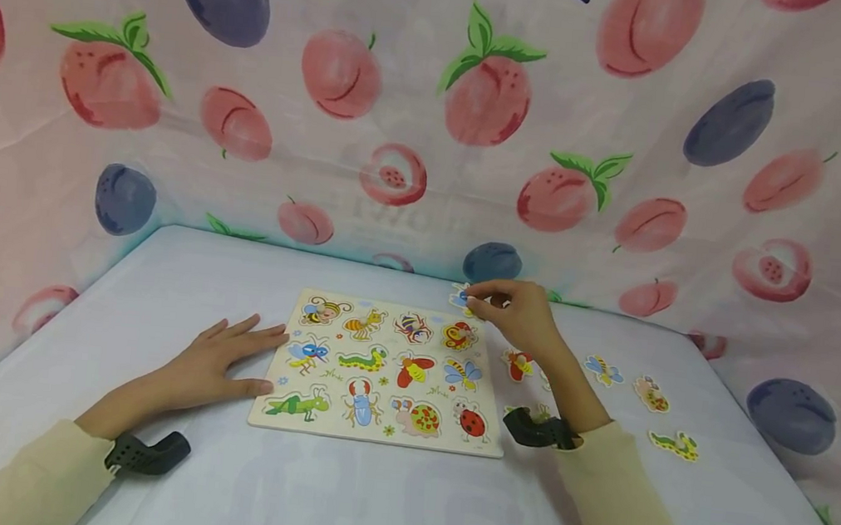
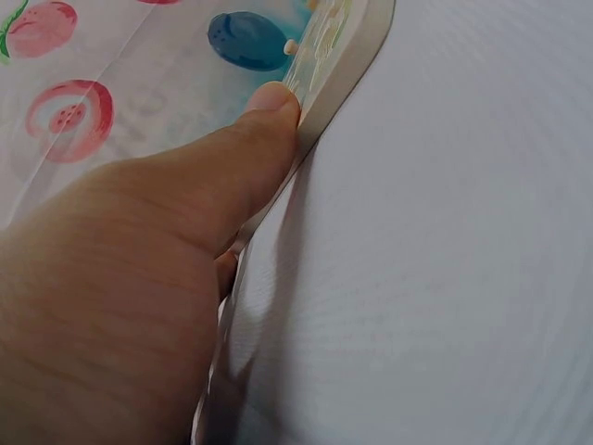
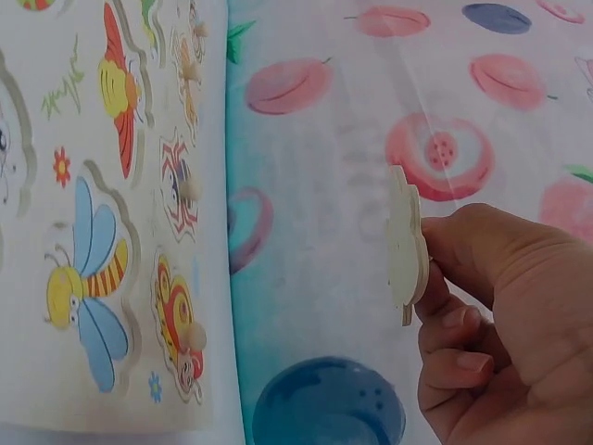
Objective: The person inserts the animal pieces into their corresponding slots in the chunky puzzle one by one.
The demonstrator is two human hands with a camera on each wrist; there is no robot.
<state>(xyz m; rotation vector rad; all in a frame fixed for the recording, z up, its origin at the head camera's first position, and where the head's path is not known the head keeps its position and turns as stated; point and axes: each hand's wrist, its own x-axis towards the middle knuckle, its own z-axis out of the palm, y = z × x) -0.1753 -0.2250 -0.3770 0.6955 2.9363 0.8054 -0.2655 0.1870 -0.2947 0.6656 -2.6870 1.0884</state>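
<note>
A wooden insect puzzle board (image 1: pixel 387 383) lies flat on the white table. At its left edge rests my left hand (image 1: pixel 212 363), fingers spread straight and thumb touching the rim; the left wrist view shows the thumb (image 2: pixel 269 116) against the board's side. Beyond the board's far right corner, my right hand (image 1: pixel 524 313) pinches a small puzzle piece (image 1: pixel 458 297) with blue on it, held off the table. In the right wrist view the piece (image 3: pixel 406 248) shows its plain wooden back and edge. Knobbed pieces, including a spider (image 3: pixel 178 185) and a butterfly (image 3: pixel 176 324), sit in the board's far row.
Loose pieces lie right of the board: a red-winged insect (image 1: pixel 519 365), a blue-winged one (image 1: pixel 604 370), a snail (image 1: pixel 652 394) and a caterpillar (image 1: pixel 673 445). Others are partly hidden under the right forearm. A fruit-printed cloth (image 1: pixel 417 129) rises behind the table.
</note>
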